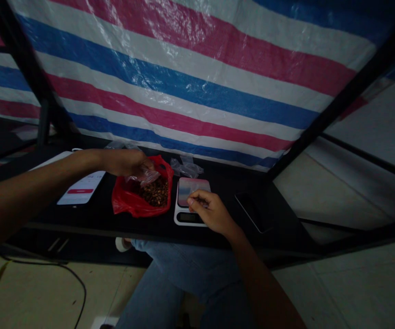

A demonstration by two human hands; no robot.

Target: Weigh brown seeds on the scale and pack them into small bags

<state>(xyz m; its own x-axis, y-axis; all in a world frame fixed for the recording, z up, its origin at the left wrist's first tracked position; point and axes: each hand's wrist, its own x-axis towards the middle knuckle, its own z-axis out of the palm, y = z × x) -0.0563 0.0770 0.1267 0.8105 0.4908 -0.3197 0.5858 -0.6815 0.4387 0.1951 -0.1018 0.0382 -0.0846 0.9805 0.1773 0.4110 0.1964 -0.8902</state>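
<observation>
My left hand [129, 163] is closed on a crumpled clear plastic bag [150, 176], just above the mouth of a red plastic bag [123, 201]. Inside the red bag lie many small brown pieces [156, 192], like nuts or seeds; their kind is too dim to name. A white kitchen scale [193, 218] with a shiny, reflective plate stands to the right of it. Over the scale's right side is my right hand [213, 210], its thumb and fingers drawn together. Whatever sits between those fingertips is hidden. The scale's small display looks dark.
Left of the red bag lies a white tablet-like device [81, 194] with a lit screen. More clear plastic bags [186, 167] lie behind the scale. A dark phone [252, 210] rests on the right of the black table [218, 237]. A striped plastic sheet [183, 91] hangs behind.
</observation>
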